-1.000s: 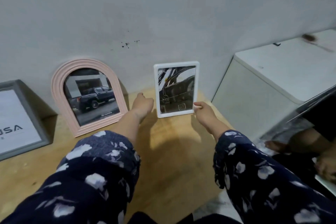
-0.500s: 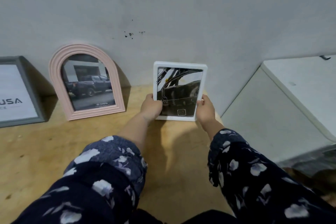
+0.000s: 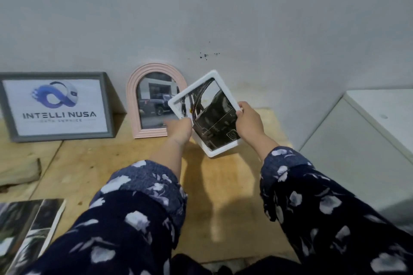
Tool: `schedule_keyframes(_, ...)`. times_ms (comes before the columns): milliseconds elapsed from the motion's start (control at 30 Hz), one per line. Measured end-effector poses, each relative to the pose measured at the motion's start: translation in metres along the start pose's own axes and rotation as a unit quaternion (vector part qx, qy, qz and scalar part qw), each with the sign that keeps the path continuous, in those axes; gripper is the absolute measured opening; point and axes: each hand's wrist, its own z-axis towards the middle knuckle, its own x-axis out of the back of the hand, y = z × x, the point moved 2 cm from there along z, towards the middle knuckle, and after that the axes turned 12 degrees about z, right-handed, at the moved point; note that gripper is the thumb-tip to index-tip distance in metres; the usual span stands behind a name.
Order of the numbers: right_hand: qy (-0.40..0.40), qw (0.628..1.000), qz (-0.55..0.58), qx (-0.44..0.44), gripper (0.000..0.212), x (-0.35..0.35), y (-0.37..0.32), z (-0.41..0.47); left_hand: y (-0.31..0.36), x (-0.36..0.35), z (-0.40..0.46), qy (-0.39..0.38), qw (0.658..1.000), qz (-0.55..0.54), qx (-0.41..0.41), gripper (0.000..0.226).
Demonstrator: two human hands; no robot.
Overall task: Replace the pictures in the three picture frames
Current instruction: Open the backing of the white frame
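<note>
Two sleeves in a dark floral print fill the bottom of the shot, with a stack of loose prints (image 3: 29, 232) lying on the wooden tabletop (image 3: 107, 163) at the near left. Further out, both hands have the white frame (image 3: 204, 109) up off the tabletop, tilted so its top leans left. The left hand (image 3: 180, 130) has its grip curled on the frame's left edge, though it's a bit blurry there, and the right hand (image 3: 248, 121) is grasping the right edge with the thumb over the front. The picture inside looks like a dark car interior shot. Just behind the left hand, the pink arched frame (image 3: 154, 100) stands at the back of the tabletop against the wall, holding a photo of a dark pickup, and the white frame overlaps its right side from this angle. Left of that is the grey frame (image 3: 55, 107) with an "INTELLI NUSA" logo, also leaning on the wall. A white cabinet (image 3: 357, 140) sits off to the right.
</note>
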Motion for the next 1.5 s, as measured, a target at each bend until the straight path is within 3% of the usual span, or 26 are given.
schedule_keyframes(67,-0.011,0.998,-0.05,0.035,0.032,-0.019,-0.02,-0.013,-0.004,0.035,-0.001,0.088,0.996,-0.002,-0.034,0.07)
schedule_keyframes(233,-0.026,0.968,-0.207,0.139,0.037,-0.077,-0.057,-0.062,-0.016,0.112,-0.019,0.175,0.967,0.073,-0.169,0.052)
schedule_keyframes(333,-0.025,0.941,-0.267,0.204,0.038,-0.109,-0.067,-0.095,-0.035,0.142,-0.025,0.149,0.967,0.096,-0.186,0.056)
schedule_keyframes(433,-0.022,0.924,-0.286,0.252,0.037,-0.135,-0.064,-0.13,-0.067,0.161,-0.036,0.132,0.972,0.133,-0.145,0.056)
schedule_keyframes(600,-0.025,0.906,-0.328,0.266,0.047,-0.155,-0.043,-0.174,-0.119,0.174,-0.056,0.143,0.962,0.207,-0.105,0.049)
schedule_keyframes(767,0.008,0.892,-0.344,0.294,0.037,-0.162,-0.02,-0.202,-0.15,0.175,-0.064,0.152,0.96,0.204,-0.114,0.044)
schedule_keyframes(1100,-0.097,0.865,-0.405,0.279,0.043,-0.177,0.031,-0.246,-0.205,0.174,-0.065,0.139,0.949,0.252,-0.129,0.041)
schedule_keyframes(1267,-0.165,0.883,-0.367,0.241,0.039,-0.181,0.044,-0.248,-0.224,0.176,-0.056,0.118,0.937,0.297,-0.138,0.044)
schedule_keyframes(1500,-0.131,0.936,-0.27,0.184,0.038,-0.187,0.027,-0.21,-0.237,0.176,-0.045,0.128,0.89,0.377,-0.221,0.058)
